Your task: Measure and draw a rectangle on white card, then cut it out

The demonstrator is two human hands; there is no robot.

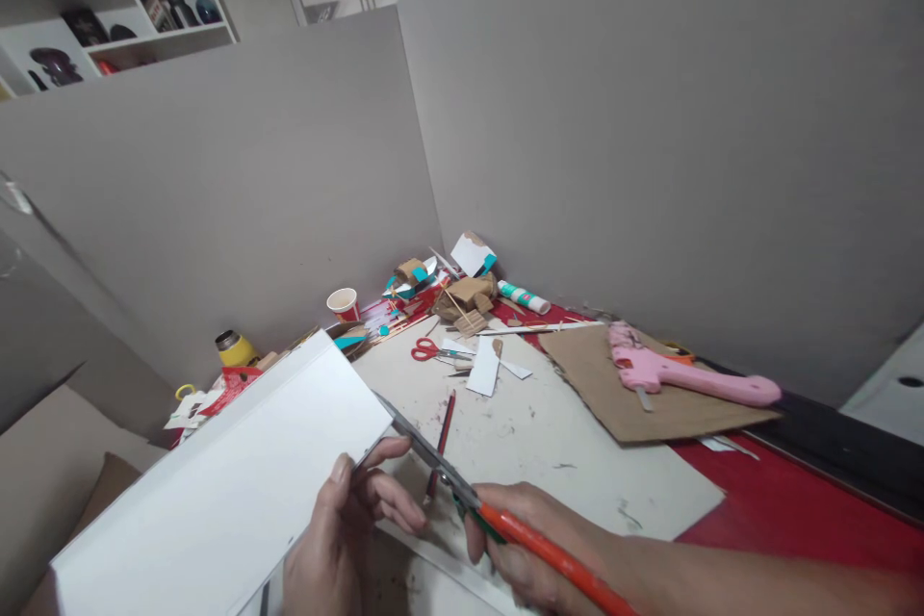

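Observation:
My left hand (346, 539) grips the near edge of a large white board (238, 491), holding it tilted above the desk. My right hand (526, 549) is closed on the orange handles of a pair of scissors (448, 476). Their metal blades point up and left and meet the board's right edge near its corner. A red pencil (442, 438) lies on the white sheet (577, 443) just beyond the blades.
A pink glue gun (679, 375) rests on a brown cardboard piece (613, 395) at right. Red-handled scissors (431, 349), white strips, cardboard scraps, a glue stick (525, 297), a paper cup (344, 304) and a yellow bottle (235, 347) crowd the far corner. Grey partition walls enclose the red desk.

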